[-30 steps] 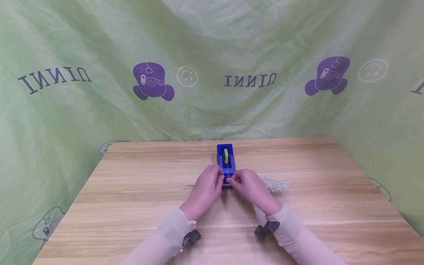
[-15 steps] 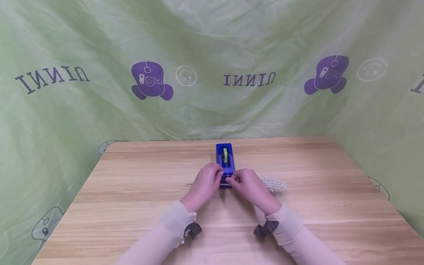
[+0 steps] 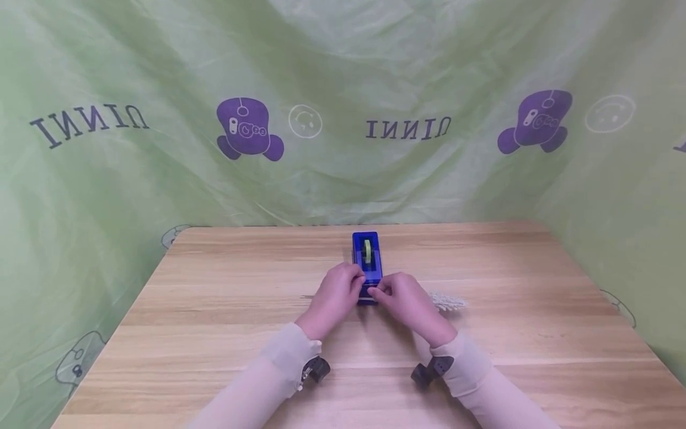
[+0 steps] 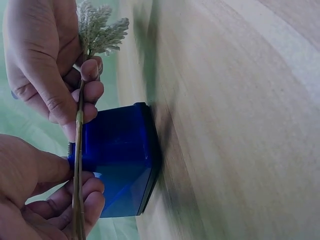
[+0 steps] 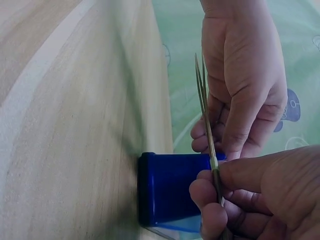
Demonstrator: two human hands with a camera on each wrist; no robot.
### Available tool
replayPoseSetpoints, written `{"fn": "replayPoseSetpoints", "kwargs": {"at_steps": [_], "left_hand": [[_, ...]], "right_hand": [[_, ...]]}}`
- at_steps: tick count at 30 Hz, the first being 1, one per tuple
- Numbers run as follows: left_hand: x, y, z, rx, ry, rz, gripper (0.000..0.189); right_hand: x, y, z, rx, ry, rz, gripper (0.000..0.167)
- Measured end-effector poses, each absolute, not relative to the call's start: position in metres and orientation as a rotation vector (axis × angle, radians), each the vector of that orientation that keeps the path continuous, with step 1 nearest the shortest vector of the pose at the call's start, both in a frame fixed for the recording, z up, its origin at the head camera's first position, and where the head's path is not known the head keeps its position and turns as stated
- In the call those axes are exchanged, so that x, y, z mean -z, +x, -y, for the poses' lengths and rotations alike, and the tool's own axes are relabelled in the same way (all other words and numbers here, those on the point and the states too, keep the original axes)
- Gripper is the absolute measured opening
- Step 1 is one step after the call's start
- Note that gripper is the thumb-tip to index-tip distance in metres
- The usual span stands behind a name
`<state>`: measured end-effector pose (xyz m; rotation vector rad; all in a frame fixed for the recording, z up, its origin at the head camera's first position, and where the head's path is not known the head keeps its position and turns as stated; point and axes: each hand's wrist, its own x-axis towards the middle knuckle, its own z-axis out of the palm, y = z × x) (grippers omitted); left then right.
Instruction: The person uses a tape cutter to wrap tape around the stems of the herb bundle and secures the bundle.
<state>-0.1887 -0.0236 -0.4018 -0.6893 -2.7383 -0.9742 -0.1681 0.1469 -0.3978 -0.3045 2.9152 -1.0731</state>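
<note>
A dried flower bunch with a fluffy pale head (image 4: 100, 32) lies crosswise in front of a blue tape dispenser (image 3: 373, 262). A yellow-green tape roll (image 3: 367, 251) sits in the dispenser. My right hand (image 3: 407, 301) grips the brown stems (image 5: 204, 95) close below the head, between thumb and curled fingers. A pale green band (image 5: 214, 163) of tape shows on the stems beside its fingertips. My left hand (image 3: 334, 295) has its thumb at the dispenser's front edge and its fingers curled by the stems, which pass across them toward their bare ends.
The dispenser stands on a wood-grain table (image 3: 225, 280). A green printed curtain (image 3: 343, 179) hangs behind the table and along both sides. Small black cameras (image 3: 423, 375) are strapped at both wrists.
My left fingertips have shifted slightly up and away from the right thumb, leaving more of the dispenser's front showing between the hands. The right hand stays nearly still on the stems.
</note>
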Motion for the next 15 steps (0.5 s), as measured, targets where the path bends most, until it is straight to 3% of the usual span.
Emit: {"fn": "replayPoseSetpoints", "kwargs": {"at_steps": [15], "left_hand": [[0.4029,-0.1883,0.022,0.984,-0.679,2.729,0.011]], "right_hand": [[0.3962,-0.1669,-0.1442,1.005,-0.309,-2.977,0.04]]}}
